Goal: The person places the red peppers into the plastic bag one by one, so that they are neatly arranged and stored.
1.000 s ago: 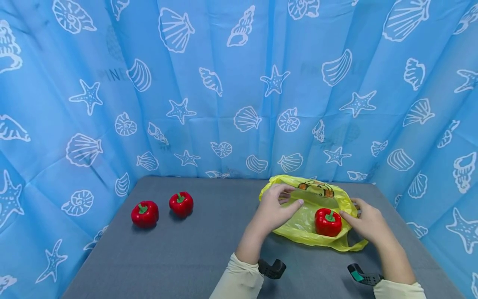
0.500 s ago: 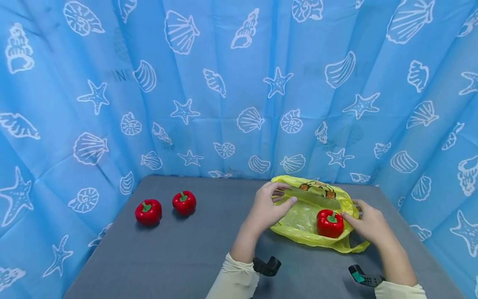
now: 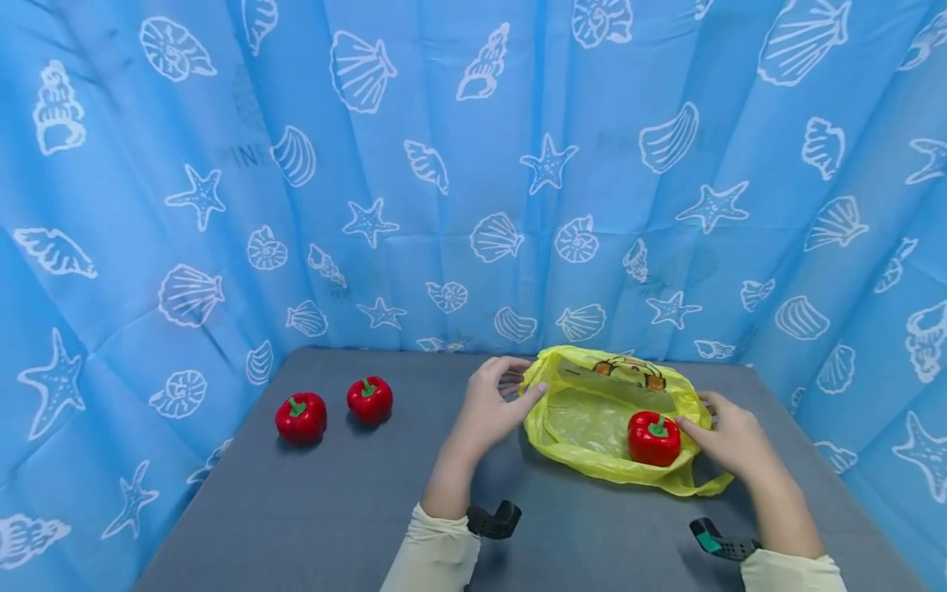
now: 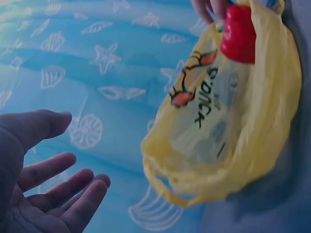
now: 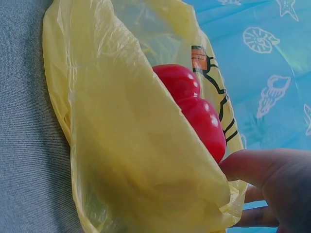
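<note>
A yellow plastic bag (image 3: 592, 470) lies with its mouth spread wide on the right half of the table. Inside its right end sits a red bell pepper (image 3: 654, 440) with a green stem. My right hand (image 3: 732, 436) pinches the bag's right rim, thumb inside by the pepper, fingers outside and partly hidden. To the left of the bag, my left hand (image 3: 494, 403) has its fingers apart and holds nothing; the left wrist view shows a gap between it and the bag. Two more red bell peppers, a nearer one (image 3: 301, 418) and a farther one (image 3: 370, 400), stand on the table's left side.
A grey cloth covers the table (image 3: 333, 510). Blue curtain (image 3: 473, 189) with white shell prints hangs close behind the table and along both sides. Each wrist carries a black camera mount (image 3: 494, 520).
My left hand has moved left, out of the bag's mouth and away from its left rim. The right hand stays at the right rim. The view has shifted slightly.
</note>
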Available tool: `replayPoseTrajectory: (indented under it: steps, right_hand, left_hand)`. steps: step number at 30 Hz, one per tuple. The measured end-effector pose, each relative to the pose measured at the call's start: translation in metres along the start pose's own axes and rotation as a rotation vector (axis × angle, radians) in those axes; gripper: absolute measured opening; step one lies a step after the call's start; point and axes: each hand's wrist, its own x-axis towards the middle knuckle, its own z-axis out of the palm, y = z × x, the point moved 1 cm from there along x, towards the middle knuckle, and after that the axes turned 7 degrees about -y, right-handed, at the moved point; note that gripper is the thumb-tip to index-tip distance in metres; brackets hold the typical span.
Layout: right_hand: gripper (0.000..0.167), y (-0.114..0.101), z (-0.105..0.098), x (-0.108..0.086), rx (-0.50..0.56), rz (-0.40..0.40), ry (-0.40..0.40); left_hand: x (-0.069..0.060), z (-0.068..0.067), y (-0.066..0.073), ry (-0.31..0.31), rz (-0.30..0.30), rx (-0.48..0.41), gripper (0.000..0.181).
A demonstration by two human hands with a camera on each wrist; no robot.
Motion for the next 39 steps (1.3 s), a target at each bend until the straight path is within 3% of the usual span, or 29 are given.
replayPoseTrajectory:
  steps: [12,18,29,39]
  right_hand:
    - [0.079,0.001,0.0,-0.002,-0.013,0.016,-0.006]
    - [0.074,0.0,0.0,-0.002,0.0,0.011,0.0]
    - [0.071,0.001,-0.004,-0.002,0.008,0.005,0.009]
    - [0.07,0.001,-0.005,-0.001,0.002,0.007,0.01]
  left_hand:
    - [-0.019,-0.047,-0.017,0.059,-0.066,0.132,0.039]
    - [-0.033,-0.079,-0.031,0.071,-0.104,0.255,0.041]
    - [-0.057,-0.148,-0.046,0.233,-0.221,0.321,0.048]
    - [-0.07,-0.179,-0.057,0.33,-0.295,0.338,0.053]
